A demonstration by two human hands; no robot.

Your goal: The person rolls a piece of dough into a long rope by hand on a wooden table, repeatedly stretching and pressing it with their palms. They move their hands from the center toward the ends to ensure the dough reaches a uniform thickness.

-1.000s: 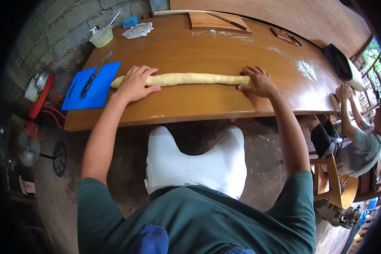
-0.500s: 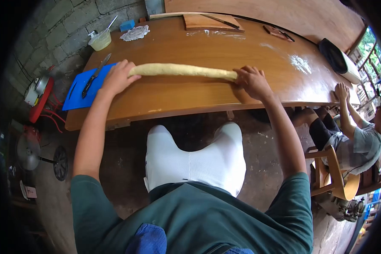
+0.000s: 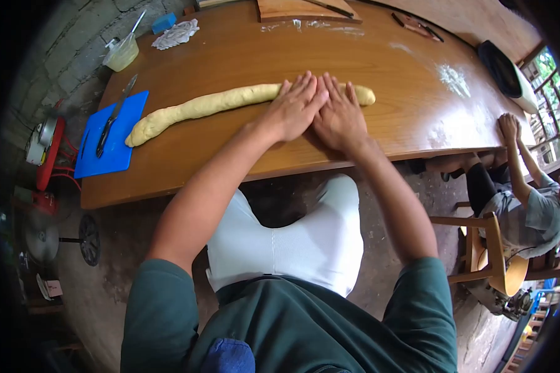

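Observation:
A long pale roll of dough (image 3: 199, 107) lies across the brown wooden table (image 3: 242, 56), its left end reaching the blue cutting board (image 3: 109, 144). My left hand (image 3: 294, 109) and my right hand (image 3: 338, 115) lie flat side by side on the right part of the roll, fingers stretched out and pressing down on it. The short right end of the dough shows beyond my right hand's fingers.
A knife (image 3: 111, 118) rests on the blue board. A plastic cup (image 3: 122, 53), a blue block (image 3: 163, 23), a crumpled cloth (image 3: 176, 34) and a wooden board (image 3: 305, 9) stand at the far edge. Flour patch (image 3: 453, 79) at right. Another person (image 3: 526, 199) sits at the right end.
Both hands left the ends of the dough and came together on its right-middle part. The roll now lies slanted, its left end nearer the blue board.

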